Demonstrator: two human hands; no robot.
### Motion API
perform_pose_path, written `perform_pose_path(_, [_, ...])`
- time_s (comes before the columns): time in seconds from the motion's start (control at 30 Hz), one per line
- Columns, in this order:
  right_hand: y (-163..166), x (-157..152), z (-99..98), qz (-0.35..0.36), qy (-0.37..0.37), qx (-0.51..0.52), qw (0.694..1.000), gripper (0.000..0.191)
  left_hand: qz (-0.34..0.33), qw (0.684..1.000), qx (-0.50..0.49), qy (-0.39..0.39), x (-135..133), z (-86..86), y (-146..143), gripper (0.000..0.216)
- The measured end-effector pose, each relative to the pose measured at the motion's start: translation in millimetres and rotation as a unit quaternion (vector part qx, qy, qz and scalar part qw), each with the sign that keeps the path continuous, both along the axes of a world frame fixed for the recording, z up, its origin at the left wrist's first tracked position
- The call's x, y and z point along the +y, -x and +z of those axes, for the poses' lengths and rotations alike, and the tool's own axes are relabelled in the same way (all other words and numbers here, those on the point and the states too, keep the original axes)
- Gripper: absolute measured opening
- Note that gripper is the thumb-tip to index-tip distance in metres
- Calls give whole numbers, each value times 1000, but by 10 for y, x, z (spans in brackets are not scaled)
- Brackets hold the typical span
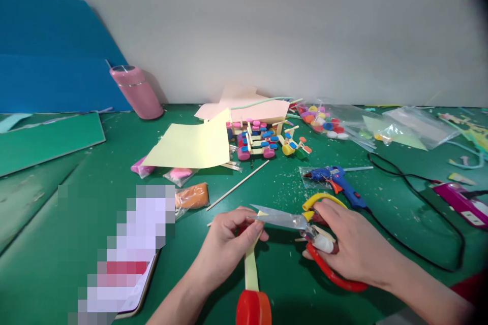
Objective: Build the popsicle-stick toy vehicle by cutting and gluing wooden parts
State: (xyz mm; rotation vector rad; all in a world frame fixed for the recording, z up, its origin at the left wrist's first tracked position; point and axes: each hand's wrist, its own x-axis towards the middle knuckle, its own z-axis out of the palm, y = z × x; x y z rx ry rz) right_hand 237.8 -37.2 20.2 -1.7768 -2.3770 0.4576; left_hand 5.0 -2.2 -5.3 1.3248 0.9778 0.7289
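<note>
My left hand (pixel 236 241) is closed, pinching the upper end of a pale yellow strip (pixel 251 269) between thumb and fingers. The strip runs down to a rounded red object (pixel 253 309) at the bottom edge; its lower part is cut off from view. In my right hand (pixel 351 241) is a pair of scissors (pixel 282 220) with one yellow and one red handle. Their blades are parted and point left, crossing the strip's top end right by my left fingertips. Behind the scissors lies a blue glue gun (pixel 339 183) with a clear stick in its back.
A thin wooden stick (pixel 237 186) and an orange clay packet (pixel 192 196) lie beyond my left hand. Small toy cars (pixel 256 142) stand beside a yellow sheet (pixel 190 144). A phone (pixel 129 274), pink tumbler (pixel 137 92), bagged coloured caps (pixel 324 119) and black cord (pixel 415 259) surround the work area.
</note>
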Motion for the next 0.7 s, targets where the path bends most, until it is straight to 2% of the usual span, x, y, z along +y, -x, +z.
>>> perform_pose_path(0.5, [-34,5,-169,-1,-21,-4,1000,32,2,1000,11,-21,10,-25,-8,28])
perform_pose_path(0.7, [-84,14,-225,4,-70,-44,997,26,2,998,38,-49,30,-30,-25,25])
